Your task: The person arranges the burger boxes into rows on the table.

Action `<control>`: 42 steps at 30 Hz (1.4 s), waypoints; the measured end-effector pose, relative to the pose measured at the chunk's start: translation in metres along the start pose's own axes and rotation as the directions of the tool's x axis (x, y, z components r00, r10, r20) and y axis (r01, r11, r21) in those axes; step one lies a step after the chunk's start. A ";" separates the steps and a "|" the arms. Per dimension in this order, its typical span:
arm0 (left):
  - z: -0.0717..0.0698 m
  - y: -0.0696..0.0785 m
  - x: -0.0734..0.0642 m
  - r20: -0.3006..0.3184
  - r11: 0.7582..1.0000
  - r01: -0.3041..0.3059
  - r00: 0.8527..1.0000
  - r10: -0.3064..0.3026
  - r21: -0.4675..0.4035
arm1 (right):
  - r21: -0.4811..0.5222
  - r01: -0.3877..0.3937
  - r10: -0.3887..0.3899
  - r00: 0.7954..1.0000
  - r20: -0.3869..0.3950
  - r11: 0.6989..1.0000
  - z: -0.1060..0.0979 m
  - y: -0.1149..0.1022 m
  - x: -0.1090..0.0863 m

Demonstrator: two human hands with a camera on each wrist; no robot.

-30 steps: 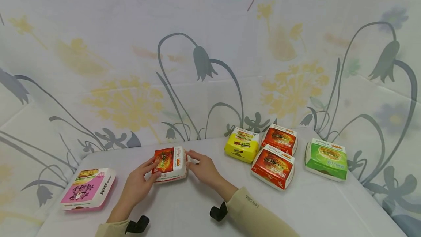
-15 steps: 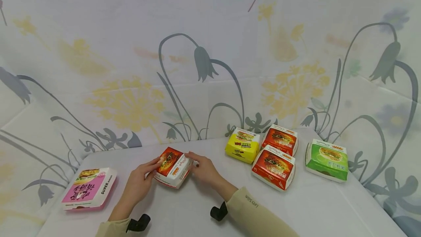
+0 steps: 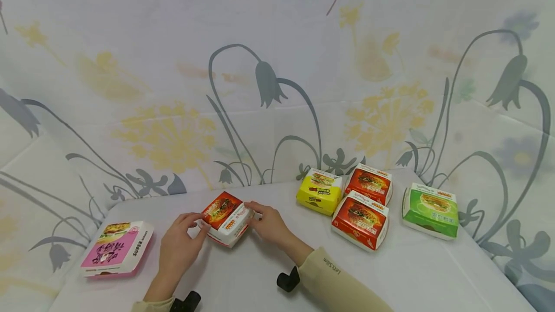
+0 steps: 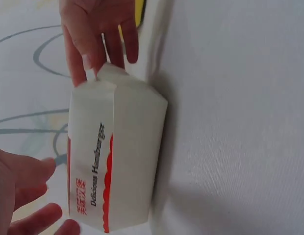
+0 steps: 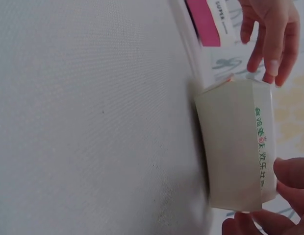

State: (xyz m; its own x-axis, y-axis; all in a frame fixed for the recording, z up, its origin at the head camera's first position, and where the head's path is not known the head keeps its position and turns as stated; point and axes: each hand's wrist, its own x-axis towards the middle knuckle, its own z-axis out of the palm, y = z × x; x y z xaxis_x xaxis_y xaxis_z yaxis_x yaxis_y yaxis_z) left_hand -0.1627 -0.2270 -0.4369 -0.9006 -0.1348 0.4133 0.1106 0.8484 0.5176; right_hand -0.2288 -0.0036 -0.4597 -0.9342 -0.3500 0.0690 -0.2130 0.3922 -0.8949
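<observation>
A closed red and white hamburger box [image 3: 226, 218] sits on the white tabletop, turned at an angle, between my two hands. At its right corner my right hand [image 3: 270, 225] pinches the box, with the fingers bent about that end. My left hand [image 3: 179, 247] is at the left corner, its thumb and fingers spread. In the left wrist view, a gap shows between those fingers and the box's white side [image 4: 137, 147], printed "Delicious Hamburger". Green lettering runs along the side of the box [image 5: 233, 147] seen in the right wrist view.
A pink hamburger box [image 3: 114, 249] lies at the left. To the right stand a yellow box [image 3: 319, 191], two red boxes [image 3: 361, 220] close together, and a green box [image 3: 430, 211]. A flowered cloth [image 3: 277, 61] hangs behind the table.
The red and white box has been turned so its left side points away, and it sits slightly to the right. My left hand has drawn back from it; the right hand stays at its corner.
</observation>
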 end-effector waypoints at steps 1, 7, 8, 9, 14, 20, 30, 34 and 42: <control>0.000 0.001 0.000 0.023 1.000 0.005 1.000 -0.005 -0.015 | 0.000 0.006 -0.006 1.000 0.000 1.000 0.000 0.000 0.000; 0.002 -0.001 -0.002 0.126 0.998 -0.042 0.991 0.046 -0.036 | 0.006 0.027 -0.027 1.000 -0.004 1.000 0.001 -0.001 -0.001; 0.002 -0.001 -0.001 0.139 0.998 -0.050 0.989 0.054 -0.030 | 0.004 0.029 -0.029 1.000 -0.006 1.000 0.001 0.000 -0.001; 0.003 -0.001 -0.001 0.153 0.998 -0.053 0.987 0.057 -0.028 | 0.001 0.032 -0.032 0.999 -0.007 0.999 0.001 0.000 -0.001; 0.006 -0.004 0.000 0.226 0.998 -0.059 0.972 0.066 -0.038 | 0.003 0.053 -0.053 0.998 -0.014 0.999 0.001 0.000 -0.003; 0.009 -0.008 0.002 0.232 0.995 -0.070 0.969 0.084 -0.068 | 0.024 0.060 -0.059 0.998 -0.022 0.998 0.001 -0.002 -0.005; 0.014 -0.011 0.013 0.213 0.997 -0.003 0.977 0.019 -0.076 | 0.020 0.047 -0.046 0.999 -0.019 0.999 0.004 -0.002 -0.005; 0.014 -0.012 0.015 0.208 0.997 0.021 0.978 -0.004 -0.077 | 0.010 0.035 -0.035 0.999 -0.001 0.999 0.008 0.001 -0.004; 0.023 -0.015 0.023 0.178 0.994 0.045 0.984 -0.027 -0.097 | 0.016 0.026 -0.026 1.000 -0.016 1.000 0.013 0.002 -0.002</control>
State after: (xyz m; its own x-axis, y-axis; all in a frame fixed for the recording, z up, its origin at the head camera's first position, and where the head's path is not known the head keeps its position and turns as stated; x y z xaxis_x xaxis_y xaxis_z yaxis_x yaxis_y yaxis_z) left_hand -0.1944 -0.2314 -0.4522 -0.9637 -0.0643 0.2591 0.1103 0.7878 0.6060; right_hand -0.2237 -0.0126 -0.4674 -0.9329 -0.3462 0.0991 -0.2326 0.3692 -0.8998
